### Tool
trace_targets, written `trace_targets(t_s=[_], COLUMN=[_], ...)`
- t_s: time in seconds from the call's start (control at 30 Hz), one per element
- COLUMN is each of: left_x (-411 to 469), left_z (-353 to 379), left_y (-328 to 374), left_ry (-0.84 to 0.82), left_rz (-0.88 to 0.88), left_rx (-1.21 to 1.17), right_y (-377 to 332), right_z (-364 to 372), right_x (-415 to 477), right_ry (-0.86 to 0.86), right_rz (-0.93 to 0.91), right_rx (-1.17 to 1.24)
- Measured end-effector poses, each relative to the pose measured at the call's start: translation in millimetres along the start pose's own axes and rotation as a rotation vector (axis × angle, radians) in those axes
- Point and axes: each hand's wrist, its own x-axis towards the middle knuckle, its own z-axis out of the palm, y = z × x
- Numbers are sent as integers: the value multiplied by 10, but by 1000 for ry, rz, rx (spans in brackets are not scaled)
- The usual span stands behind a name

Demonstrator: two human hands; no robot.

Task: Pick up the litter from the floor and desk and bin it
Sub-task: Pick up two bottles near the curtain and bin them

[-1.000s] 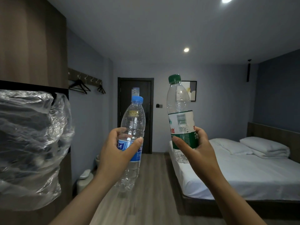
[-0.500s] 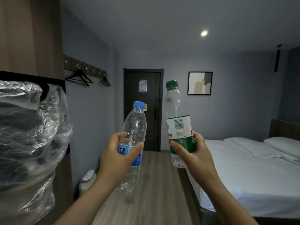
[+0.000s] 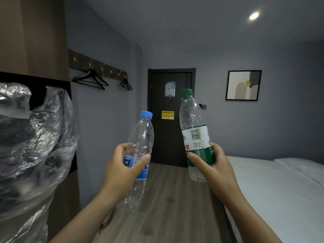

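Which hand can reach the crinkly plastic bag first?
Probably the left hand: it holds the blue-capped bottle nearer the plastic bag; the right hand, holding the green-capped bottle, is over by the bed.

Blue-capped clear bottle, green-capped clear bottle with white-green label, dark door.

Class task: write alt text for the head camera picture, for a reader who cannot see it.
The left hand grips a blue-capped bottle and the right hand a green-capped bottle, both clear plastic, held up side by side. Behind them are a dark door, wood floor, a white bed at right and crinkled clear plastic at left.
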Motion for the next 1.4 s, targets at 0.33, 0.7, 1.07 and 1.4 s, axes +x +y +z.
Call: trace_targets(t_s=[0.33,0.7,1.07,1.4], left_x=[1463,3354,5025,6579], left_z=[426,698,1612,2324], left_y=[-1074,-2238,-3332,-4239], left_ry=[42,38,81,156], left_rz=[-17,-90,-83,-98], left_rx=[-11,-43,31,117], right_y=[1116,2228,3694,4918], right_z=[652,1619,2026,2460], right_x=[1330,2958,4592,6264], right_ry=[-34,-70,-80,-170], right_rz=[39,90,123,144], right_rx=[-37,-87,-67,-3])
